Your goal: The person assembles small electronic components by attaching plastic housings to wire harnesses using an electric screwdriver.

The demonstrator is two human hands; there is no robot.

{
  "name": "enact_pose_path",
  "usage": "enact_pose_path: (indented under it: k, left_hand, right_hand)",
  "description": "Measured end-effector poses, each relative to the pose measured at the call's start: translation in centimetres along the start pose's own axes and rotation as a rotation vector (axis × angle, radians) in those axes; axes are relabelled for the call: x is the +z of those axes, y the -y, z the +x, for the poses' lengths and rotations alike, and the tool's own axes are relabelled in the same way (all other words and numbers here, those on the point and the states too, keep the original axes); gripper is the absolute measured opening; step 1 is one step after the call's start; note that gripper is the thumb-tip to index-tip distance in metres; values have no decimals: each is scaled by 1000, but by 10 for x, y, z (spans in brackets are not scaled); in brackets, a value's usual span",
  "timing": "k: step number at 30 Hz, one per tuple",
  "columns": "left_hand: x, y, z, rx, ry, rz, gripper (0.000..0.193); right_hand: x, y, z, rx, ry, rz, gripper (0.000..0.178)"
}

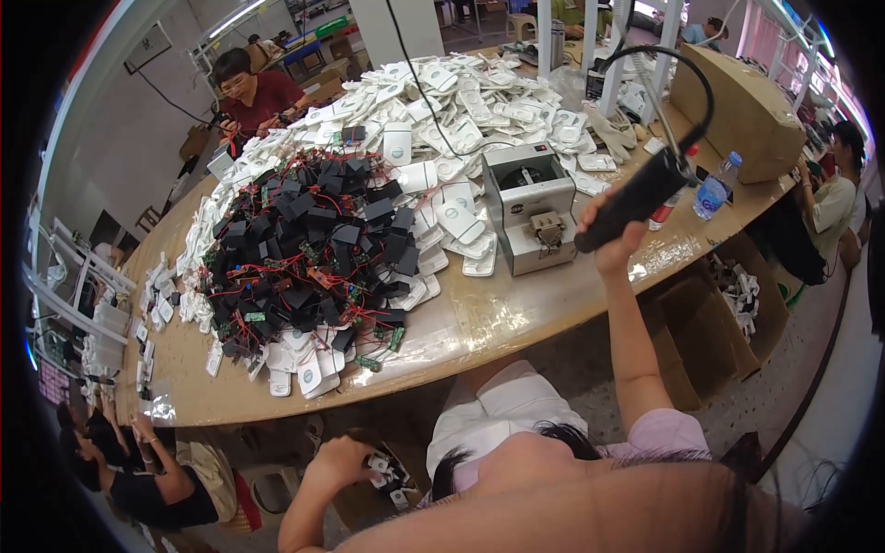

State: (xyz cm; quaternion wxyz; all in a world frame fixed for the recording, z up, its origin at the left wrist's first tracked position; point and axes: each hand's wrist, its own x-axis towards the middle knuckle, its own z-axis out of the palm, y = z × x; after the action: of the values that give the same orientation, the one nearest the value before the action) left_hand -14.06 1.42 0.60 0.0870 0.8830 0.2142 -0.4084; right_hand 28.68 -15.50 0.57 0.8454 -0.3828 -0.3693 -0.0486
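Raised over the table's front right, my right hand (612, 229) is wrapped round a black electric screwdriver (636, 199), held at a slant. A black cable loops from its upper end, beside a thin metal rod. Just left of it stands a grey metal screw feeder (530, 210) with an open top. My left hand (339, 461) is low, off the table's front edge, with its fingers curled; whatever may be in them is hidden. Close beside it, a box (364, 505) below the table holds small white and black pieces (395, 481).
White plastic housings (461, 101) are heaped across the table (479, 323). Black modules with red wires (304, 244) form a pile at the left. A water bottle (717, 189) and a large carton (737, 111) stand right. Co-workers sit around, one across the table (253, 101).
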Motion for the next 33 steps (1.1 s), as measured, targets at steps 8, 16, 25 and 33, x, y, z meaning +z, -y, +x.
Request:
enact_pose_path:
  k: [8, 16, 25, 33]
  left_hand:
    - [-132, -66, 145, 578, -1104, -147, 15]
    - [-193, -93, 240, 372, -1359, 448, 10]
    - [-176, -95, 165, 657, -1359, -284, 25]
    - [-115, -112, 158, 366, -1046, -460, 47]
  right_hand:
    - [18, -17, 28, -4, 15, -111, 62]
    - [25, -32, 23, 82, 50, -171, 60]
    - [34, -36, 21, 108, 70, -282, 42]
    - [38, -50, 18, -35, -58, -575, 46]
